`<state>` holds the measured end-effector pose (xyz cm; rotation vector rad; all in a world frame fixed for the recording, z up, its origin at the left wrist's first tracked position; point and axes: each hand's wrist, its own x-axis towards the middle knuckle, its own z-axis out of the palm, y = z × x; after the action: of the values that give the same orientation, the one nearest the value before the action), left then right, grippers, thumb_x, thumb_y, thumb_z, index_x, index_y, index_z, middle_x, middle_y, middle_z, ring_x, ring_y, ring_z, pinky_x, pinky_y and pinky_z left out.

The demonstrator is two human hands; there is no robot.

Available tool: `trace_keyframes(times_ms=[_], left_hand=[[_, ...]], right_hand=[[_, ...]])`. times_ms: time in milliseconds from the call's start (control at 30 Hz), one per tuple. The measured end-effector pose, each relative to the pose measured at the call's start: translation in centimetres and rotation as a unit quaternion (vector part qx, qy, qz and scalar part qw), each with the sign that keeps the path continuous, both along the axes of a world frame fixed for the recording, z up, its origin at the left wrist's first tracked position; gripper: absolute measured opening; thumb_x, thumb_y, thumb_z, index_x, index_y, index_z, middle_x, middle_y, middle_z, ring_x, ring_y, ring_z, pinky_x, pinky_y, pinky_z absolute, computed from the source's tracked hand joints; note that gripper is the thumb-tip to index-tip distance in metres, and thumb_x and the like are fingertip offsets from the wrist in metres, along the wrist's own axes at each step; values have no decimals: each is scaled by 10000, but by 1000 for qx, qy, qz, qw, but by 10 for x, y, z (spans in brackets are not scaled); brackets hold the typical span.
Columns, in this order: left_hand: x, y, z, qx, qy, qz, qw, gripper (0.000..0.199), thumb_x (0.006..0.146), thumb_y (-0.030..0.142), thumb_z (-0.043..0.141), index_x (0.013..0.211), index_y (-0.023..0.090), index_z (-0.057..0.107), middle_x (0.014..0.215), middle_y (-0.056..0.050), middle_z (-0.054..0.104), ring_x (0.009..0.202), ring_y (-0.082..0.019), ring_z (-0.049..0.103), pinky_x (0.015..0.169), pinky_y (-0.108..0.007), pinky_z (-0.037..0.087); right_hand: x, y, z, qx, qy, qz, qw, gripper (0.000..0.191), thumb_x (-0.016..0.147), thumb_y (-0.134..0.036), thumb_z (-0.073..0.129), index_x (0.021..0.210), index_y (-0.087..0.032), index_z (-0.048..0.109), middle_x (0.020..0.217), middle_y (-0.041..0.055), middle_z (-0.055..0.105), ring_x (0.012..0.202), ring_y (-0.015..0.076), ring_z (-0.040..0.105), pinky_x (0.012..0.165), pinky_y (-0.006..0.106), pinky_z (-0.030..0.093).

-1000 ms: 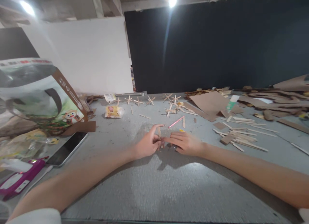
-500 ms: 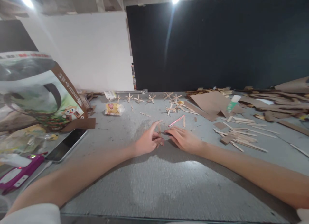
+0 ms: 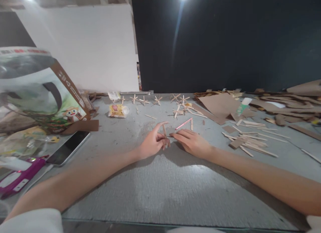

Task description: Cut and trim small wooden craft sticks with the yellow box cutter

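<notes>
My left hand (image 3: 153, 142) is over the middle of the grey table, with a short wooden stick (image 3: 164, 129) between its raised index finger and its curled fingers. Close to it, my right hand (image 3: 194, 144) has its fingers pressed together, the tips almost meeting the stick. Whatever small thing they pinch is hard to make out. Just beyond the right hand lies a pink and white striped pencil-like rod (image 3: 183, 124). Beside it is another short wooden stick (image 3: 192, 124). Star-shaped pieces made of crossed sticks (image 3: 157, 100) stand in a row farther back.
Several loose wooden sticks (image 3: 253, 144) lie on the right, near brown cardboard (image 3: 215, 107) and a green and white tube (image 3: 243, 106). A yellow packet (image 3: 117, 111) sits at back left. Left are a phone (image 3: 69, 147), a purple device (image 3: 21, 179) and a large printed bag (image 3: 50, 96).
The view has shifted slightly. My right fingertips have moved a little left, and the stick in my left hand shows more clearly. Both hands otherwise stay close together in the same place.
</notes>
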<state>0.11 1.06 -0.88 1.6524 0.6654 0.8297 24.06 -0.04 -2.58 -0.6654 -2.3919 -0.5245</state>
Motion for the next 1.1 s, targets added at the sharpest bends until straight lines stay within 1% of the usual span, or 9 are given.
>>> trace_keyframes(times_ms=[167, 333, 500, 600, 667, 800, 933, 1100], left_hand=[[1, -1, 2, 5, 12, -13, 1000, 756, 844, 179, 626, 1555, 173, 370, 685, 40, 677, 522, -101, 519, 586, -247, 413], [1, -1, 1, 13, 30, -12, 999, 746, 791, 137, 579, 1517, 189, 417, 666, 52, 670, 510, -110, 508, 583, -248, 402], [0, -2, 1, 17, 44, -13, 999, 783, 773, 125, 555, 1538, 186, 399, 668, 51, 671, 491, -104, 481, 547, -237, 375], [1, -3, 2, 9, 38, -5, 999, 846, 773, 126, 548, 1584, 176, 313, 660, 59, 663, 483, -105, 471, 526, -232, 365], [2, -3, 2, 4, 34, 0, 999, 855, 771, 127, 558, 1582, 169, 291, 651, 64, 657, 487, -106, 483, 530, -229, 368], [2, -2, 1, -1, 46, -2, 999, 712, 779, 136, 571, 1469, 175, 399, 657, 61, 652, 500, -97, 485, 538, -225, 365], [1, -1, -1, 1, 46, -8, 999, 629, 811, 161, 573, 1421, 179, 422, 678, 49, 659, 511, -96, 482, 539, -231, 366], [1, -2, -1, 3, 54, -9, 999, 574, 812, 154, 562, 1373, 172, 443, 681, 43, 661, 515, -99, 476, 547, -239, 358]], right_hand=[[0, -1, 2, -4, -8, 8, 1000, 360, 1021, -67, 409, 1289, -152, 636, 952, 105, 702, 836, 222, 675, 749, 357, 591], [-1, -1, 2, 9, -5, 15, 1000, 371, 1016, -47, 395, 1281, -149, 633, 936, 95, 696, 834, 215, 672, 758, 353, 594], [0, -1, 3, -16, -11, 24, 1000, 383, 1019, -56, 410, 1303, -164, 644, 920, 87, 681, 829, 220, 669, 742, 355, 587], [0, -2, 4, -18, -12, 25, 999, 393, 1025, -57, 391, 1303, -165, 646, 912, 86, 681, 820, 220, 668, 741, 360, 592], [0, -2, 3, -16, -8, 25, 1000, 404, 1028, -58, 381, 1315, -170, 642, 924, 89, 688, 833, 223, 672, 749, 366, 598], [0, -2, 2, -6, 1, 27, 1000, 364, 1038, -73, 399, 1297, -161, 638, 927, 92, 689, 827, 221, 674, 739, 359, 598], [0, -1, 1, -15, 1, 21, 1000, 372, 1036, -69, 398, 1296, -181, 638, 954, 92, 693, 844, 214, 683, 756, 356, 599], [1, -1, 1, -11, -7, 19, 1000, 347, 1047, -80, 395, 1279, -159, 641, 930, 95, 689, 835, 214, 674, 753, 355, 599]])
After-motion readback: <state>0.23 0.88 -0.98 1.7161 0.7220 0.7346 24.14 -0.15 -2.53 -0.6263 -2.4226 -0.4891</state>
